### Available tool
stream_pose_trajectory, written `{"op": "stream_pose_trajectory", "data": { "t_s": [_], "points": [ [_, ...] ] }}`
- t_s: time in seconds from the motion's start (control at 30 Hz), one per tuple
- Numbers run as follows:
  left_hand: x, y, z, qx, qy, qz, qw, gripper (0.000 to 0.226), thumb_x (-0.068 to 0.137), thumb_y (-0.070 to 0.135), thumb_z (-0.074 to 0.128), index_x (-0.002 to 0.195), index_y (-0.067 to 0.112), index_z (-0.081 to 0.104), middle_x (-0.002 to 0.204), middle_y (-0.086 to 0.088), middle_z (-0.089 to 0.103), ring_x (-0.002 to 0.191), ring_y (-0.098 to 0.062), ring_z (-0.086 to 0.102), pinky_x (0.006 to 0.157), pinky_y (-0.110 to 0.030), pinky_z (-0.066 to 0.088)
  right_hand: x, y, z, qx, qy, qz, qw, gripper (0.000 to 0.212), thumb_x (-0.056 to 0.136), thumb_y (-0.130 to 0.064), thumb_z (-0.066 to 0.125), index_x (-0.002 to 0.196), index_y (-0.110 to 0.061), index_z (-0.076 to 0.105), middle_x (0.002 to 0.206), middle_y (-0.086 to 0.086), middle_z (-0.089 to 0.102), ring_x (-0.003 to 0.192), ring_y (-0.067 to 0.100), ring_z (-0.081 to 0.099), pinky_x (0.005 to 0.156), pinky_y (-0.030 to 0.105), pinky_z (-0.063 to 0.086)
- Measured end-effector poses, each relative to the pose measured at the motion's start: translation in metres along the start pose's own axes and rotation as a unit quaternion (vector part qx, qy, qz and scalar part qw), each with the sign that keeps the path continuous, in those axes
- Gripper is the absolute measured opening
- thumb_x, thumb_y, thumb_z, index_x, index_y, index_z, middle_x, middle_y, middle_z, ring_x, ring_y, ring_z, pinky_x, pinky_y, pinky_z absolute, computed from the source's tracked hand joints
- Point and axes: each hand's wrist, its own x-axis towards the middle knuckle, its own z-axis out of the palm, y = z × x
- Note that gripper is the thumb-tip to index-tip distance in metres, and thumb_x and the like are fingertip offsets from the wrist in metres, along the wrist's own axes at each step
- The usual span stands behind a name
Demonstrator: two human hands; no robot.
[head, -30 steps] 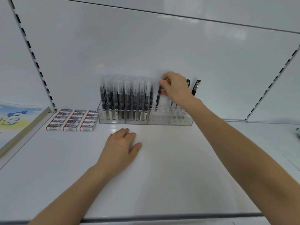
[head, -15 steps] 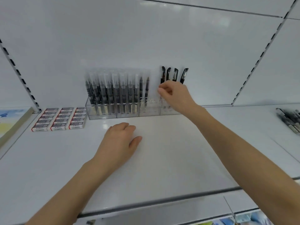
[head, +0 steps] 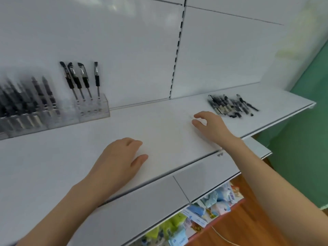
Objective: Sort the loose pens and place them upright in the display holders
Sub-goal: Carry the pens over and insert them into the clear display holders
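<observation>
Two hands show: the left hand [head: 117, 160] and the right hand [head: 212, 127]. Four black-grip pens [head: 80, 82] stand in one clear holder [head: 101, 110] well left of the right fingertips [head: 196, 115]; just beyond them lies one heap of loose pens [head: 230, 106], too blurred to count.

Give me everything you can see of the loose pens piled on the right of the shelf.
The loose pens lie flat in a rough heap on the white shelf, near its right end. They look black and grey with pale bands. They overlap and are mostly angled alike, and blur hides the count. Nothing grips them: the right hand, empty and loosely curled, is beside them, seemingly just apart.
</observation>
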Motion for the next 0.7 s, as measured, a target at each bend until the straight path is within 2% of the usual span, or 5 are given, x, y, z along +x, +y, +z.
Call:
{"op": "stream_pose_trajectory", "data": {
  "t_s": [0.1,0.27,0.37,0.57,0.7],
  "points": [
    [0.027,0.047,0.024,-0.014,0.010,0.009,1.000,0.062,0.080,0.049,0.036,0.118,0.006,0.060,0.117,-0.013,0.063,0.105,-0.032,0.059,0.090,-0.037,0.045,-0.007,0.057,-0.037,-0.003,0.012,0.022,1.000,0.035,0.095,-0.027,0.048,0.125,-0.009,0.054,0.136,0.005,0.051,0.127,0.018,0.044,0.098,0.019,0.029],
    [0.065,0.111,0.059,-0.052,0.006,0.006,0.999,0.044,0.092,0.036,0.047,0.129,0.013,0.050,0.131,-0.006,0.053,0.118,-0.024,0.050,0.096,-0.031,0.038,-0.009,0.130,-0.079,-0.007,0.023,0.047,0.999,0.036,0.095,-0.028,0.047,0.125,-0.009,0.053,0.134,0.006,0.052,0.126,0.019,0.045,0.099,0.023,0.032],
    [0.083,0.136,0.072,-0.064,-0.003,0.003,0.998,0.043,0.091,0.036,0.046,0.130,0.016,0.049,0.131,-0.003,0.052,0.118,-0.021,0.050,0.094,-0.029,0.038,-0.002,0.162,-0.092,-0.002,0.023,0.055,0.998,0.034,0.095,-0.027,0.047,0.124,-0.010,0.053,0.132,0.006,0.053,0.123,0.018,0.047,0.092,0.019,0.030],
    [0.150,0.160,0.092,-0.069,-0.028,-0.012,0.997,0.042,0.090,0.038,0.048,0.126,0.018,0.051,0.125,-0.003,0.056,0.112,-0.021,0.053,0.093,-0.028,0.037,0.030,0.207,-0.108,-0.001,0.032,0.054,0.998,0.033,0.095,-0.026,0.047,0.123,-0.010,0.055,0.129,0.006,0.054,0.121,0.018,0.048,0.089,0.017,0.029],
    [0.212,0.166,0.102,-0.049,-0.047,-0.045,0.997,0.043,0.091,0.038,0.048,0.123,0.011,0.053,0.118,-0.008,0.060,0.108,-0.023,0.054,0.090,-0.029,0.039,0.066,0.230,-0.116,-0.018,0.032,0.049,0.998,0.033,0.095,-0.025,0.048,0.121,-0.008,0.056,0.126,0.008,0.057,0.118,0.021,0.050,0.090,0.020,0.032]
  ]
}}
